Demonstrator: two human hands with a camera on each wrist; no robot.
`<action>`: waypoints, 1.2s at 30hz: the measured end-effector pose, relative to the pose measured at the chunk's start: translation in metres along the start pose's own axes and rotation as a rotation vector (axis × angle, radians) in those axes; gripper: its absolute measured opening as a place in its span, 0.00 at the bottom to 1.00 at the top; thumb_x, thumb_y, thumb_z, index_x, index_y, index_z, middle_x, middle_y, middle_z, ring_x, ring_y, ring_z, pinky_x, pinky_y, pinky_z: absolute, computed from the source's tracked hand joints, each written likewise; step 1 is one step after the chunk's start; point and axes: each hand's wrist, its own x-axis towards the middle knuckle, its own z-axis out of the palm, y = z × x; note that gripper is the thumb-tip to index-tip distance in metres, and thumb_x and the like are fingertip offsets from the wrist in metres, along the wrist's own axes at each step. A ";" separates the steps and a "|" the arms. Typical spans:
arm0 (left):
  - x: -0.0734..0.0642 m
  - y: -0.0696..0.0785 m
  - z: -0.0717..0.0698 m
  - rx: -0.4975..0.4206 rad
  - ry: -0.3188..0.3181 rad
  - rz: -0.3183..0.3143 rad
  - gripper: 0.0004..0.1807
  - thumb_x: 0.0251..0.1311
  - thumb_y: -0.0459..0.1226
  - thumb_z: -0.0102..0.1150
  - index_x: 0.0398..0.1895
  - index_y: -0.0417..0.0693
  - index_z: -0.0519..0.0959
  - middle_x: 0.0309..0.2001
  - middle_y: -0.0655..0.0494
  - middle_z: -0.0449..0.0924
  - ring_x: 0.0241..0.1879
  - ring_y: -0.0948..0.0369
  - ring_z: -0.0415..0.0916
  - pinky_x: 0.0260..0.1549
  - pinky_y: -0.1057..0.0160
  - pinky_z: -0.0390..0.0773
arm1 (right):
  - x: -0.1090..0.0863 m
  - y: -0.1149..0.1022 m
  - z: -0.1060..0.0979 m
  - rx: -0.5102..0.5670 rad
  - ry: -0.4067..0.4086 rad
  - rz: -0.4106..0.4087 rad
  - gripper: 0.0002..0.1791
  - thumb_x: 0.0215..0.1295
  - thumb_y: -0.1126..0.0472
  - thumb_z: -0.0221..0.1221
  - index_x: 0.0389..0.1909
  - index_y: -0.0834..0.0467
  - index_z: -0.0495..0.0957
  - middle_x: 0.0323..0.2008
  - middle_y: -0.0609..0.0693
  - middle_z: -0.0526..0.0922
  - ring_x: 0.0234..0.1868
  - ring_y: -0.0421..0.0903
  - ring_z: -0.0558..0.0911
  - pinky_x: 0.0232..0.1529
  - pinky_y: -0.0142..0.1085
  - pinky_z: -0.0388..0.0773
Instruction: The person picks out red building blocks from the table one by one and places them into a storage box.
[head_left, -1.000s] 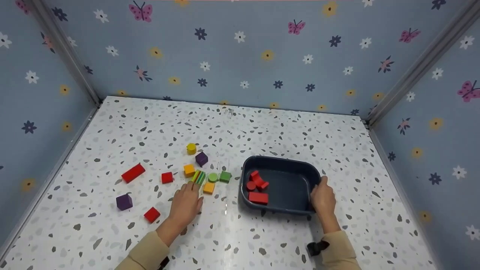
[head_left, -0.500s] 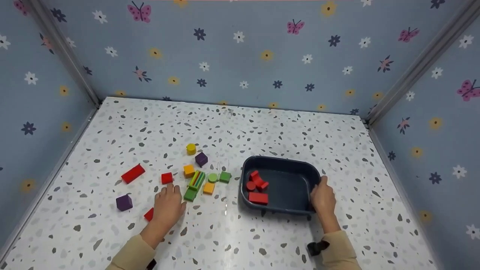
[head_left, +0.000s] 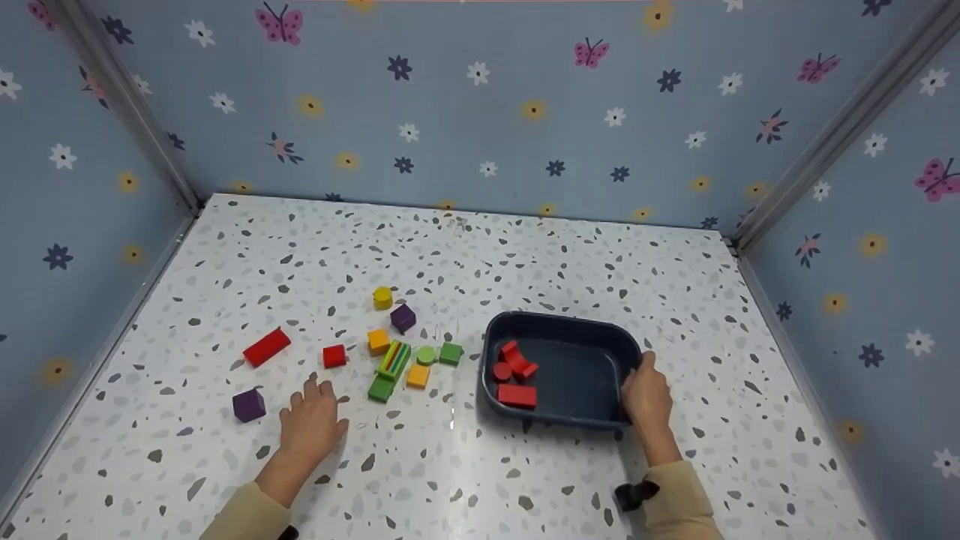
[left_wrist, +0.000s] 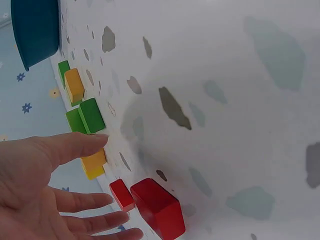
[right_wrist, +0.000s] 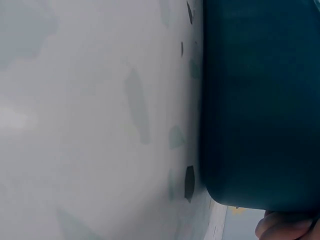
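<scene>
Pretty busy table (head_left: 540, 262): purple cube (head_left: 248, 405) near left hand (head_left: 309, 424), long red block (head_left: 267, 347) farther off, green blocks (head_left: 380, 388) and orange blocks (head_left: 418, 376) in way between that hand and bin (head_left: 577, 375). Three red pieces (head_left: 517, 396) sit inside bin. Left wrist view: closer red block (left_wrist: 159, 212) right by left fingertips (left_wrist: 118, 218) (touching or not, can't tell), fingers loosely spread. Right hand (head_left: 647, 394) curled round bin's right end. Head view: left hand hides that closer block. Right wrist view: fingers (right_wrist: 282, 227) mostly cut off, bin wall dark.
</scene>
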 end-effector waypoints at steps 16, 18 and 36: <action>-0.007 -0.012 -0.001 -0.061 -0.009 -0.031 0.29 0.48 0.28 0.58 0.51 0.19 0.61 0.40 0.29 0.64 0.37 0.42 0.67 0.33 0.48 0.73 | 0.000 0.001 0.002 0.008 0.014 0.000 0.11 0.61 0.66 0.46 0.44 0.66 0.60 0.29 0.71 0.74 0.27 0.65 0.76 0.21 0.53 0.69; -0.008 -0.013 -0.001 -0.073 0.001 -0.030 0.27 0.47 0.27 0.58 0.49 0.18 0.62 0.39 0.30 0.64 0.37 0.41 0.67 0.33 0.48 0.73 | 0.000 0.001 0.002 0.009 0.015 0.005 0.12 0.61 0.66 0.46 0.44 0.65 0.60 0.29 0.71 0.74 0.27 0.65 0.76 0.21 0.54 0.69; -0.014 -0.018 -0.006 -0.153 0.052 0.010 0.06 0.47 0.23 0.53 0.28 0.24 0.70 0.25 0.40 0.68 0.28 0.46 0.70 0.29 0.50 0.71 | 0.001 0.000 0.000 0.013 -0.013 0.022 0.11 0.62 0.66 0.44 0.44 0.65 0.60 0.30 0.70 0.75 0.28 0.64 0.76 0.23 0.52 0.69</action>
